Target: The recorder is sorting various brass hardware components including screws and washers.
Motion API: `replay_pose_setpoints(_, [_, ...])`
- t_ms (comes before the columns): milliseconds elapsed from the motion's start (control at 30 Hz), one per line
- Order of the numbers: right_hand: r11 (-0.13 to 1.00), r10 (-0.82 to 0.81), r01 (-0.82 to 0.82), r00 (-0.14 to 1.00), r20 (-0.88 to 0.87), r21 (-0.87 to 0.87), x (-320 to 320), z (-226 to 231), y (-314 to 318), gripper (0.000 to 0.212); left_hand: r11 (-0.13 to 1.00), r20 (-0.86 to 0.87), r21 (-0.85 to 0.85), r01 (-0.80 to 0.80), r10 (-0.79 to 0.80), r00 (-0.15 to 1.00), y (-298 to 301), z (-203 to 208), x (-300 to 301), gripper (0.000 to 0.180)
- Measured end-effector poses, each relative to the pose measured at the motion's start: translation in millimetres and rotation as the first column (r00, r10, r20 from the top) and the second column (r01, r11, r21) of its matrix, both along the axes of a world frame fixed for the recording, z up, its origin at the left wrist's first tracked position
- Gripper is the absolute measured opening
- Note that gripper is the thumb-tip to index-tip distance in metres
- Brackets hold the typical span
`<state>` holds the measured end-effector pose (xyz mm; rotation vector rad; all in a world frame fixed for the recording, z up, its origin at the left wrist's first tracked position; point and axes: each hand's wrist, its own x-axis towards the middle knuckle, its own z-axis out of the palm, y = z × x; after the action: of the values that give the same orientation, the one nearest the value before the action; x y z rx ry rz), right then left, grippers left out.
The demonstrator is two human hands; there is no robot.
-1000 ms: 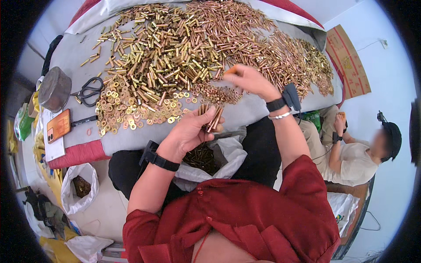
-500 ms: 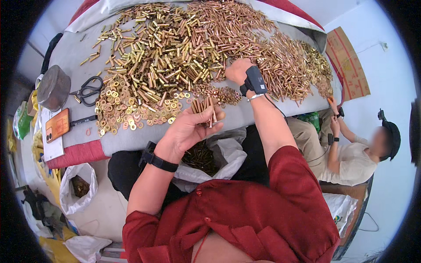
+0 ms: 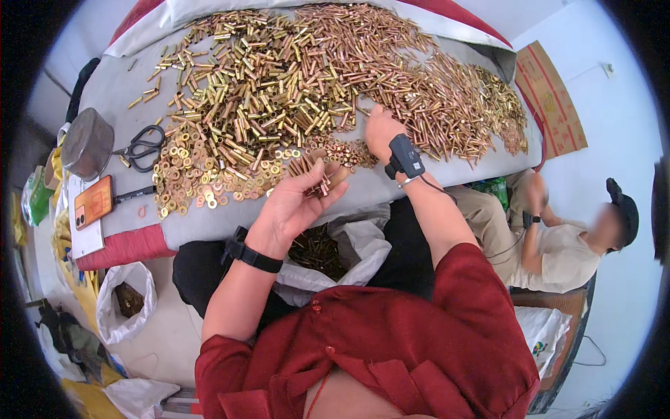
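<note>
- Grey cloth (image 3: 125, 87) spreads under a heap of brass-coloured tubes (image 3: 265, 87).
- Copper-coloured rods (image 3: 301, 165) sit bundled in my left grip (image 3: 299, 202), clasped between thumb and fingers near the washers (image 3: 209, 174); I'd keep that pinch firm, ends aligned.
- My right grip (image 3: 384, 135) is at the heap's near side; whether it clasps a piece, I can't tell.
- Against half a second ago, the bundle tips further left, and the co-worker's hand (image 3: 536, 194) has drawn back from the cloth's right side.

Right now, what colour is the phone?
The phone is mostly orange, seen best in the head view.
</note>
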<state>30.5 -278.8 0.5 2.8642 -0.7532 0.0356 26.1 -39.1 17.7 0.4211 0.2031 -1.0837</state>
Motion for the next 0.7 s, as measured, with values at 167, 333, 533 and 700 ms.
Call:
replay_pose_setpoints(167, [0.990,0.138,-0.139,0.990,-0.008,-0.025,-0.7,-28.7,-45.5,0.022,0.999,0.076,0.045,0.013,-0.016,0.997,-7.2,-0.2,0.1,0.023])
replay_pose_setpoints(333, [0.983,0.016,-0.028,0.997,0.070,0.182,-6.3,1.7,-12.6,0.020,0.998,-0.003,0.055,-0.026,0.026,1.000,-3.5,-5.7,0.3,0.021])
replay_pose_setpoints(533, [0.994,0.063,-0.069,0.996,0.069,0.085,-6.9,-3.1,-17.4,0.023,0.996,-0.049,0.088,-0.001,0.005,0.999,-5.6,-6.2,0.2,0.018])
replay_pose_setpoints(700, [0.990,-0.031,0.015,0.993,0.114,0.138,-26.8,28.9,7.5,0.018,0.995,0.017,0.101,-0.016,0.014,1.000,-6.7,-4.0,-2.5,0.021])
